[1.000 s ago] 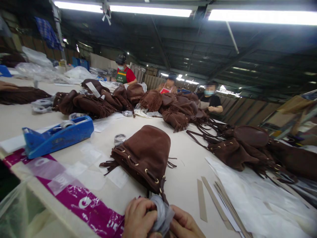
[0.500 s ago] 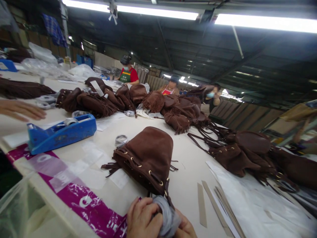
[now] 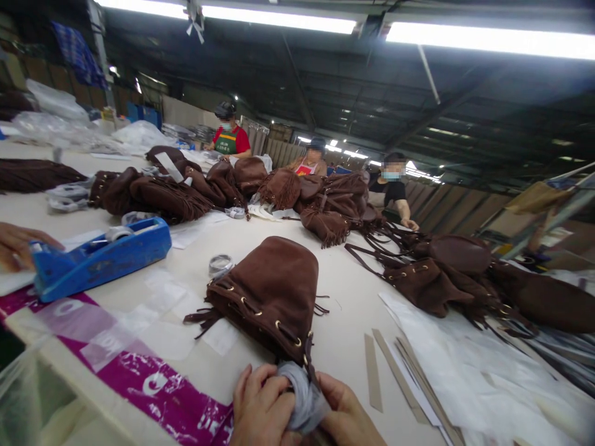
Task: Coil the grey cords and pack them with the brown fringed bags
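A brown drawstring bag with fringe and gold eyelets lies on the table in front of me. At its near end is a wad of thin greyish wrapping, with the bag's strap running into it. My left hand is closed round the wad's left side, fingers curled over it. My right hand pinches the wad from the right, next to the strap. What lies inside the wrapping is hidden. A small roll of grey wrapping sits beside the bag.
A blue tape dispenser stands at the left, with a co-worker's hand behind it. Brown bags are heaped across the back, more at right. Grey-brown strips and white sheets lie at right. Several people work beyond.
My hands still hold the wrapped wad; my right hand shows more beside it. The co-worker's hand at left has come down behind the tape dispenser. A person at the back right has lowered an arm.
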Demonstrator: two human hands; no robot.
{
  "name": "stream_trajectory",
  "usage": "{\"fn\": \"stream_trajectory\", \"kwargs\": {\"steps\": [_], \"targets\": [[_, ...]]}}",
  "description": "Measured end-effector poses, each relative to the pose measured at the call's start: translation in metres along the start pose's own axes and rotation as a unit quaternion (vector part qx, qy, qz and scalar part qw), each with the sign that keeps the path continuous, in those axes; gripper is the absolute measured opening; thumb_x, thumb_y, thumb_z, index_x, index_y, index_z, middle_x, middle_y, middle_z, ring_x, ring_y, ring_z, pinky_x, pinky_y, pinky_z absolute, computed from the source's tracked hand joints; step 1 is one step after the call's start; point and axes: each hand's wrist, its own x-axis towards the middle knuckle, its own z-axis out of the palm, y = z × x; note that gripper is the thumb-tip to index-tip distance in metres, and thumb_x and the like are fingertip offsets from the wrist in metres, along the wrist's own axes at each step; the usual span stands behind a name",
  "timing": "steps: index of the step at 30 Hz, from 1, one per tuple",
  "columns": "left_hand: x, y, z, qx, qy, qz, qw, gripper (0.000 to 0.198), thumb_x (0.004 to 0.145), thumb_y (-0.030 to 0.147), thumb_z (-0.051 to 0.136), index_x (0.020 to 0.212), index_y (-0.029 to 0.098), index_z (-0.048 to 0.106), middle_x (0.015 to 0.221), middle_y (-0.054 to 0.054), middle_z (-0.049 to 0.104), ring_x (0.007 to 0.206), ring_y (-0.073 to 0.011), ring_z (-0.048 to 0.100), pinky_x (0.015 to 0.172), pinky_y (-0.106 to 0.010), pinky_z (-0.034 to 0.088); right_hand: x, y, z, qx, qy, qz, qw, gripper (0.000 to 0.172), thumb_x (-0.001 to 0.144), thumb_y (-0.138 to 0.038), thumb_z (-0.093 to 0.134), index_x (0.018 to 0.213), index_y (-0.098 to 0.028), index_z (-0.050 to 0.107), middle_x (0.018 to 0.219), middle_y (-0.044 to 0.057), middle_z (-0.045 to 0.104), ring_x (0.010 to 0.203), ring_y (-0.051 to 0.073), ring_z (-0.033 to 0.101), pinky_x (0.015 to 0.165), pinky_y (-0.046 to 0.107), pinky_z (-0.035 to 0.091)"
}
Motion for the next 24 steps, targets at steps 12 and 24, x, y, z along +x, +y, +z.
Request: {"fn": "stream_trajectory", "kwargs": {"steps": [12, 24], "targets": [[0.015, -0.009, -0.009, -0.023, -0.028, 0.036, 0.999, 0.006, 0.082, 0.028, 0.054, 0.086, 0.024, 0.055, 0.094, -0.002, 0.064, 0.103, -0.0252, 0.050, 0.106, -0.046, 0.015, 0.007, 0.017, 0.007, 0.113, 0.046, -0.019, 0.992, 0.034, 0.062, -0.031, 0.080, 0.078, -0.018, 0.054, 0.064, -0.005, 0.061, 0.058, 0.010, 0.055, 0.050, 0.018, 0.037], [0.020, -0.003, -0.021, -0.020, -0.097, 0.050, 0.994, 0.029, 0.069, 0.009, 0.054, 0.093, 0.024, 0.054, 0.101, -0.002, 0.062, 0.105, -0.0256, 0.048, 0.106, -0.050, 0.018, -0.013, 0.030, 0.002, -0.011, 0.064, 0.044, 0.997, 0.042, 0.064, -0.043, 0.074, 0.075, -0.021, 0.040, 0.058, -0.005, 0.059, 0.042, 0.008, 0.052, 0.037, 0.016, 0.035]]}}
